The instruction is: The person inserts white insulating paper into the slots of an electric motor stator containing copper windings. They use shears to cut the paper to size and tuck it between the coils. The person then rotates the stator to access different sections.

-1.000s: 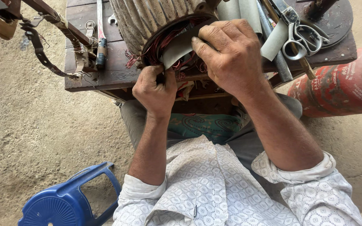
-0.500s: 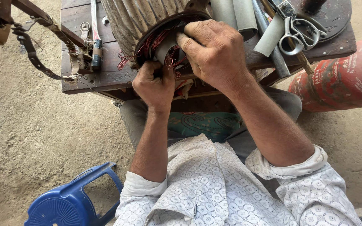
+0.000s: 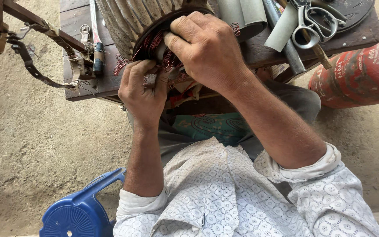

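A ribbed grey motor housing [image 3: 130, 19] lies on a low wooden table [image 3: 82, 83], its open end facing me. Reddish copper wire windings [image 3: 152, 44] show inside the dark rim. My right hand [image 3: 209, 48] covers the opening from above, fingers curled into the windings. My left hand [image 3: 143, 90] grips the lower edge of the opening, fingers closed around wires and a bit of pale insulation. The inside of the housing is mostly hidden by both hands.
Scissors [image 3: 312, 22], rolled grey sheets [image 3: 246, 15] and metal rods [image 3: 288, 48] lie on the table's right side. A screwdriver [image 3: 96, 48] lies at the left. A red gas cylinder [image 3: 360, 70] rests on the sandy floor, a blue plastic stool [image 3: 80, 210] at lower left.
The view has shifted slightly, so the table and hands sit a little further left and up. Both hands stay on the motor opening, my right hand pressing further over the windings.
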Motion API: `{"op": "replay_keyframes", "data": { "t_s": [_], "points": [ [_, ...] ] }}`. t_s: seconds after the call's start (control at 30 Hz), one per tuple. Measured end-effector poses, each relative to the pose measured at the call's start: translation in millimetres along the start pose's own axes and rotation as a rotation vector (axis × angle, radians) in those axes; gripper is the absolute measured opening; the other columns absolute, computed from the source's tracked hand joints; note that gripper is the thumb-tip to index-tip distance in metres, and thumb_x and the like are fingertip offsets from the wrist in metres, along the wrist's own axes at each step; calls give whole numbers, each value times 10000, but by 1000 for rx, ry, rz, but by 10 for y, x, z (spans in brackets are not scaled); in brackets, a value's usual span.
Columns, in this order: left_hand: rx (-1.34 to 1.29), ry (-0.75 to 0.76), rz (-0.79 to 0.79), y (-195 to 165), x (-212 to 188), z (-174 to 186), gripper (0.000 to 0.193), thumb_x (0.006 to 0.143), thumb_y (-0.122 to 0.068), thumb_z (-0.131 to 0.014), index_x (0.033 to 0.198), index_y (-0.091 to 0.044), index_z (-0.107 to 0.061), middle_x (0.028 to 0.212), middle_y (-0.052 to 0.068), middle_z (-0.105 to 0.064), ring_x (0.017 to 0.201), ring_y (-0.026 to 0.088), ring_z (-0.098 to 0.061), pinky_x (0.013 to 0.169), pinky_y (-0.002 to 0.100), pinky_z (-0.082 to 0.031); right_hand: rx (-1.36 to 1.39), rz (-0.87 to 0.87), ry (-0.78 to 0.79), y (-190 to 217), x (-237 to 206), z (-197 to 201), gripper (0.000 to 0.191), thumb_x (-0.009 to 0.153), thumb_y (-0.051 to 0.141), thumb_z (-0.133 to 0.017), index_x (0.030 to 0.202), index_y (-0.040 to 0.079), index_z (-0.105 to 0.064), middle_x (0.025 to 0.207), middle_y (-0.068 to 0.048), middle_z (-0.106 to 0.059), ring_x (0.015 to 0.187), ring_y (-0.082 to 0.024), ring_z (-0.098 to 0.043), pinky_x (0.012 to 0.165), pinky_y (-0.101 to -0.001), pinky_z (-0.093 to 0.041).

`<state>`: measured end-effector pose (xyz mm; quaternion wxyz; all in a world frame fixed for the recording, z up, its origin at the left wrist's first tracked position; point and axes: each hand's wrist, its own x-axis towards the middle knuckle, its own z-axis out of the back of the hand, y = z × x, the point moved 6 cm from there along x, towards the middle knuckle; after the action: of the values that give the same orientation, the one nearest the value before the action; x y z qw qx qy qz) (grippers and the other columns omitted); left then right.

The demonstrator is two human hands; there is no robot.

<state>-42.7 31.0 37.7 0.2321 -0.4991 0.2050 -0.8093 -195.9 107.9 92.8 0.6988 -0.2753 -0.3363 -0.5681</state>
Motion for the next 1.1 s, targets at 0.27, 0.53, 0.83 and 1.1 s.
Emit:
{"op": "replay_keyframes", "data": {
  "t_s": [0.27, 0.53, 0.83, 1.1],
  "points": [
    [46, -84, -32, 46, 16, -70, 178, 945, 37, -788, 1082, -37, -701, 1034, 93, -719, 933, 202, -751, 770, 311, -630, 114, -181, -68, -148, -196, 14, 177, 982, 102, -862, 1119, 58, -760, 1151, -79, -711, 1089, -235, -700, 952, -369, -605],
    [148, -134, -159, -20, 24, -126, 294, 933, -12, -818, 1188, -78, -687, 1066, 88, -696, 1001, 208, -707, 824, 329, -622, 239, -261, -110, -295, -340, 68, 419, 906, 84, -860, 1280, 29, -679, 1248, -142, -674, 1192, -297, -668, 1053, -388, -600],
    [179, -62, -194, -96, 150, -75, 240, 933, 46, -799, 1121, -84, -728, 1040, 92, -698, 985, 243, -714, 818, 358, -606, 216, -360, -98, -427, -371, -45, 232, 947, -7, -805, 1150, 40, -702, 1114, -115, -727, 1018, -262, -755, 866, -340, -643],
    [78, -40, -217, -182, 210, -31, 187, 965, 21, -806, 1120, -47, -729, 1043, 88, -711, 951, 211, -749, 776, 308, -645, 308, -430, -172, -451, -471, 38, 250, 973, -20, -786, 1196, 32, -686, 1168, -113, -717, 1030, -231, -764, 874, -306, -660]
  ]
}}
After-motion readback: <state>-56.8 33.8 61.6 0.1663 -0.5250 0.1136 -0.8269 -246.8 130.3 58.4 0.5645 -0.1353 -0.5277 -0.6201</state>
